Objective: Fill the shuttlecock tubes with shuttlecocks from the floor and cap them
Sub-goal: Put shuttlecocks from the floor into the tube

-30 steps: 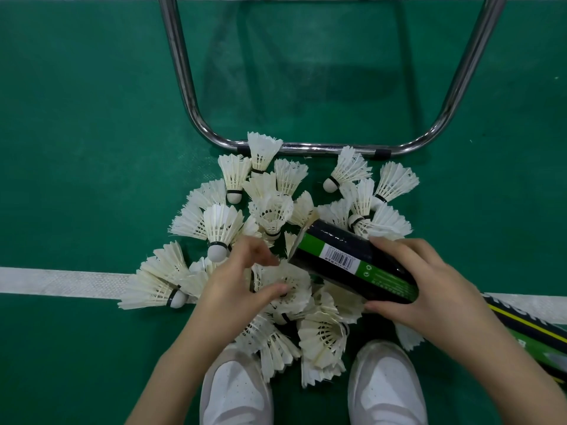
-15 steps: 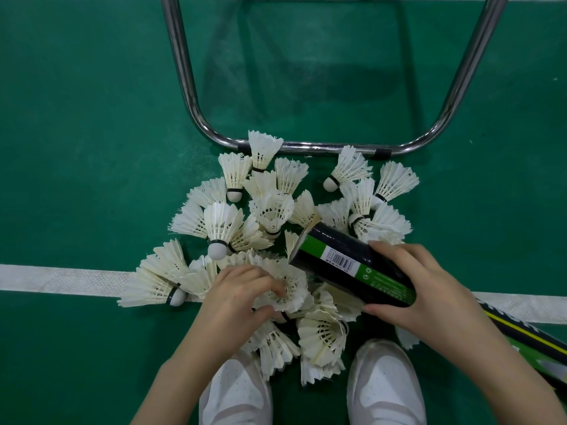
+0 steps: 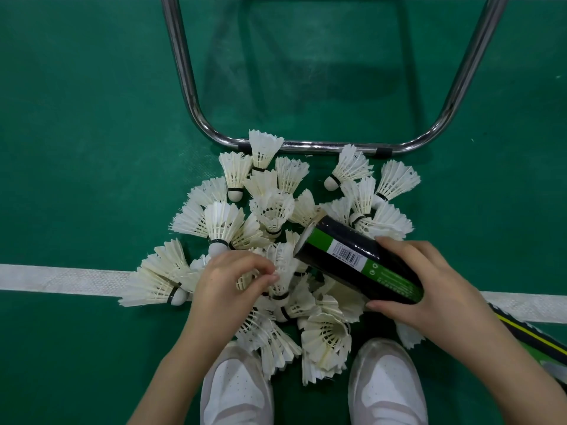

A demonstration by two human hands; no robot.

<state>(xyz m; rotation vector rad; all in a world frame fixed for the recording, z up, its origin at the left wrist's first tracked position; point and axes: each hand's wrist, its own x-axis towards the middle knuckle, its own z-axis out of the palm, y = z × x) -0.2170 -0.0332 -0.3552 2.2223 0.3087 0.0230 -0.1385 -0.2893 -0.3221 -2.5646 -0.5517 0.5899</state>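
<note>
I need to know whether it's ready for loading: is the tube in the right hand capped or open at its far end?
Open: the tube shows a bare pale rim, no cap; contents cannot tell.

The black-and-green shuttlecock tube (image 3: 357,261) carries a white barcode label (image 3: 345,252); its digits are too small to read. On the green band beside it sit a recycling symbol (image 3: 375,265) and lines of fine print, all illegible. No brand name or number can be read anywhere.
</note>
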